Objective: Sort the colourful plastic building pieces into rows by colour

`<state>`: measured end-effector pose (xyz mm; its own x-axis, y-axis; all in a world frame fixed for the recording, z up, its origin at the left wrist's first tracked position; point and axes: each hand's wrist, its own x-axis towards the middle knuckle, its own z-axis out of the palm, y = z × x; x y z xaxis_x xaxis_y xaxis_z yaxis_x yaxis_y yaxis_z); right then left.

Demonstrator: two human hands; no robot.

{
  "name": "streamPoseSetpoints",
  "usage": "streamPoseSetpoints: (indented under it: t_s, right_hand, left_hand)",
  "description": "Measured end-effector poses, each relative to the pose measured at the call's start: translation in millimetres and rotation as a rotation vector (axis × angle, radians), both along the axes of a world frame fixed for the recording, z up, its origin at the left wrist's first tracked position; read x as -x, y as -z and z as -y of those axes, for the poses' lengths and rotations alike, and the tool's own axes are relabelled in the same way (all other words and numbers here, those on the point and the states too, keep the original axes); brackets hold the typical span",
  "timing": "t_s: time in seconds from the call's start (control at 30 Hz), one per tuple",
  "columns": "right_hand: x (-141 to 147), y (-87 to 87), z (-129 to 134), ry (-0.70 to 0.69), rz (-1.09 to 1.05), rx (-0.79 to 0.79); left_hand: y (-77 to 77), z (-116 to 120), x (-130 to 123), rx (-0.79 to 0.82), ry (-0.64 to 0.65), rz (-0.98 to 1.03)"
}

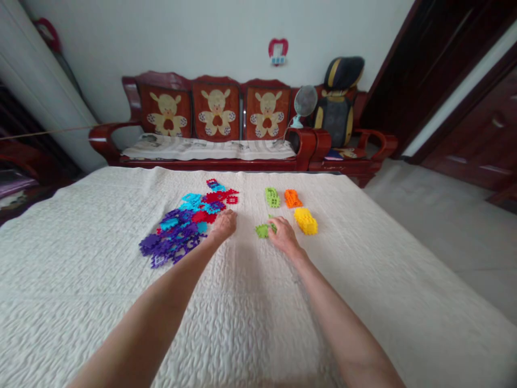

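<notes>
The loose green pieces on the cloth are touched by the bent fingers of the right hand and are probably best handled by their edges, though any pinch, here or in the left hand near the red pieces, cannot be discerned.

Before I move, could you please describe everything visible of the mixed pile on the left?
The mixed pile is a loose, overlapping spread of flat, plastic-looking purple, light blue and red pieces with notched edges, some with open centres. Purple gathers at the near left, red mostly farther right. It lies on the white quilted cover. The left hand is at its right edge; contact is unclear.
</notes>
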<state>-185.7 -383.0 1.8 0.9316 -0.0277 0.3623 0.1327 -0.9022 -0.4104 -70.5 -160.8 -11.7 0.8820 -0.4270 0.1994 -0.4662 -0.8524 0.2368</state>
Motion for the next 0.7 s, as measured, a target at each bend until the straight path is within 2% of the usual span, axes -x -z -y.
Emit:
streamPoseSetpoints:
  t_s: [0.13, 0.23, 0.33, 0.53, 0.7]
  right_hand:
    - [23, 0.9, -13, -0.028, -0.025, 0.122]
    - [28, -0.4, -20, -0.028, -0.066, 0.209]
    - [29, 0.9, -25, -0.011, -0.119, 0.257]
    - [31, 7.6, -32, 0.029, -0.096, 0.272]
    - [34, 17.6, -34, 0.042, 0.032, 0.25]
  left_hand:
    - [-3.8, -12, 22, -0.025, 0.029, 0.032]
    - [0.8, -23, 42, -0.04, 0.052, 0.041]
    - [8.1, -32, 55, 0.015, 0.038, 0.045]
    - [13.1, -35, 63, 0.095, 0.004, 0.082]
    - [12.2, -34, 64, 0.091, 0.008, 0.114]
